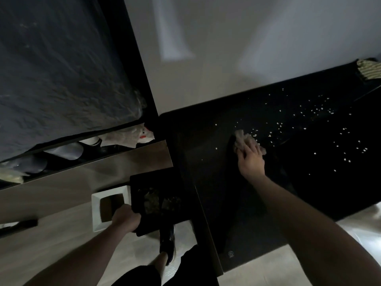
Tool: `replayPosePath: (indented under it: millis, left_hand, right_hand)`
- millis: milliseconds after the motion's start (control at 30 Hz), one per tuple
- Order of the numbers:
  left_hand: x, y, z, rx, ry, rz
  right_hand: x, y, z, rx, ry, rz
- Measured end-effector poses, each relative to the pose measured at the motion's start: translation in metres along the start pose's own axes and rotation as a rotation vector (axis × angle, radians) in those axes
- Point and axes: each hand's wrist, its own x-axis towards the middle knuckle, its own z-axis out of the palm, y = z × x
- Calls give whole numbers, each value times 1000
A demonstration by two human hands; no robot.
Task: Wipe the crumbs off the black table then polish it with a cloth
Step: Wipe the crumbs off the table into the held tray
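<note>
The black table fills the middle and right of the view. Several pale crumbs lie scattered over its right half. My right hand presses a crumpled beige cloth onto the tabletop at the left edge of the crumbs, fingers spread over it. My left hand grips the near edge of a black tray, held just below the table's left edge. Several collected crumbs lie on the tray.
A white square bin with a brown liner stands on the floor under the tray. A bed with a dark cover lies to the left. A striped cloth lies at the table's far right corner. My foot is beside the table.
</note>
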Motion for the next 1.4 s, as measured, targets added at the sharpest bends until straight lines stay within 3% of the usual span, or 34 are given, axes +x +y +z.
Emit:
replayPosePath:
  millis: [67,167,333,467,600,767,967,1133,1200,1300,1400]
  left_hand:
    - [4,3,2,-5,6,3]
    - [9,4,7,-42,-8,9]
    - [6,6,10,-57,-18,28]
    - [2,7,9,-18,-29,50]
    - [5,4,6,6,-32,53]
    - [10,4,3,36,-33,20]
    - [16,5,4,9,8,-4]
    - [24,14,7,-52,13,-18]
    - [28,15,8,-53,17,-20]
    - [29,17,10,-52,9,-10]
    - [30,19,9,-35,6,-5]
  right_hand:
    - [8,2,19,-143,-106,71]
    - [0,-13,44,-137,-61,28]
    - [-66,-50,90,41,-37,-361]
    - [-146,-88,120,204,-185,-407]
    - [-172,-101,117,336,-358,-475]
    - [-126,-89,51,475,-122,-243]
    - [21,-47,-29,292,179,-27]
    - [118,-20,-38,79,109,-2]
    - [134,-19,-21,-49,8,-62]
    - [128,-29,18,-182,-65,-5]
    - [101,-44,45,-144,15,-238]
